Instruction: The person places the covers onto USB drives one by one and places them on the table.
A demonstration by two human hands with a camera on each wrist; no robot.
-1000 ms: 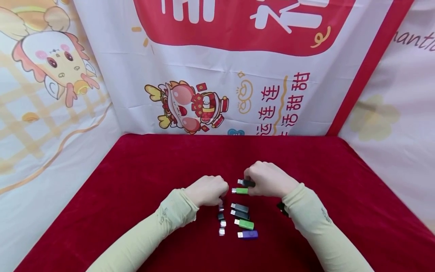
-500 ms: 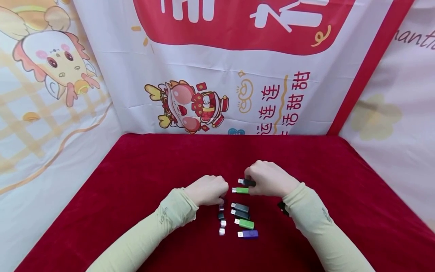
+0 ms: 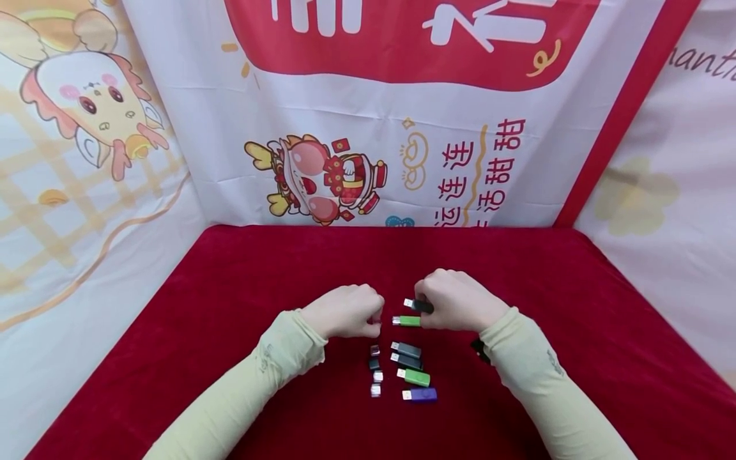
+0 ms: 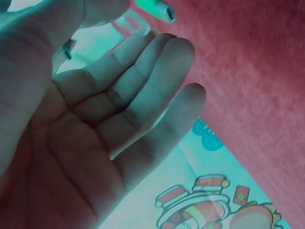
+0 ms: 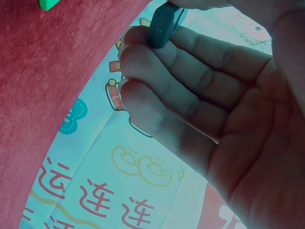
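Observation:
My right hand (image 3: 460, 300) pinches a black USB flash drive (image 3: 421, 306), its metal plug pointing left toward the other hand. The drive's dark end (image 5: 164, 26) shows between thumb and fingers in the right wrist view. My left hand (image 3: 347, 311) pinches a small clear cap (image 4: 133, 23) between thumb and forefinger; in the head view the hand mostly hides it. The cap and the black drive are apart. Just below the right hand lies a green flash drive (image 3: 407, 321) with a clear cap over its plug.
Below the hands, a grey drive (image 3: 406, 349), a darker one (image 3: 406, 361), a green one (image 3: 414, 377) and a purple one (image 3: 420, 395) lie in a column. Left of them is a column of small caps (image 3: 376, 390). Red cloth (image 3: 259, 268) covers the table; printed curtains surround it.
My left hand has lifted away from the column of caps and shifted slightly left, so the topmost cap shows more fully. The right hand has risen slightly with the black drive.

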